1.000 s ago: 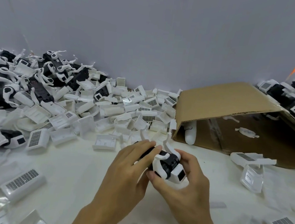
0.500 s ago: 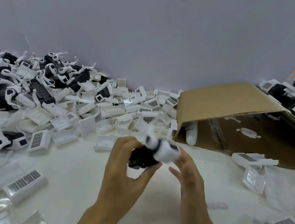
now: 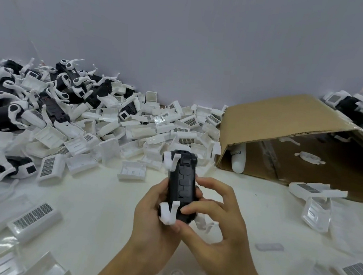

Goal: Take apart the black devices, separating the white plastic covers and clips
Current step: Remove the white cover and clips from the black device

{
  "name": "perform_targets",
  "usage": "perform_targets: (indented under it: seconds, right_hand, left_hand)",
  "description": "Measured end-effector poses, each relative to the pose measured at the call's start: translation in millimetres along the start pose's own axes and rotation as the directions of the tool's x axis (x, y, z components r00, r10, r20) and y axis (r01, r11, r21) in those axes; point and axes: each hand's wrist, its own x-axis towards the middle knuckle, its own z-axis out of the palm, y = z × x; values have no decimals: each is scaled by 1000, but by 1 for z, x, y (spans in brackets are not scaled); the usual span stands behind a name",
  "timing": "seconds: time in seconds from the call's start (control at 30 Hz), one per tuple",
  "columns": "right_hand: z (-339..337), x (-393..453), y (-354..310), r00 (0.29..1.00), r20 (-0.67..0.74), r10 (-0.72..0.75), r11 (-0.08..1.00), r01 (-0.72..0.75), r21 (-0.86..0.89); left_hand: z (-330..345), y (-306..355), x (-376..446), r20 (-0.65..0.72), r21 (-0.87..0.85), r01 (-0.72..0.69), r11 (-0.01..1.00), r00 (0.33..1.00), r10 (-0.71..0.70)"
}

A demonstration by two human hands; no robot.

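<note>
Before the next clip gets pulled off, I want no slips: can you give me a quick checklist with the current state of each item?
1. Black device held by left hand: ok.
2. Right hand has a grip on the device's lower end: ok.
3. Near white clip still on the device: ok.
4. Far white clip still on: ok.
5. White cover already off the device: ok, black face exposed.
6. Clip latch released: cannot tell.

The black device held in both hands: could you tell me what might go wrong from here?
The thin white clip at the black device's near end could snap if the right hand pries hard. The device might also slip from the left hand and get lost among the loose covers.
</note>
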Motion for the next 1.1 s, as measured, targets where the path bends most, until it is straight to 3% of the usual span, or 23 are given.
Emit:
perform_targets:
  seconds: [0.47,0.77,1.1]
  right_hand:
    - [3,0,-1,996,-83,16,1000,-16,6]
    - [3,0,-3,998,-15,68,994,-67,86]
    - [5,-1,-1,996,-73,48,999,-47,15]
  left_hand:
    - [-2,-1,3,3,-73,23,997,1000,-23]
    - [-3,-2,3,-27,-65,46,997,998,-48]
    - [-5,0,5,-30,-79,27,997,999,-29]
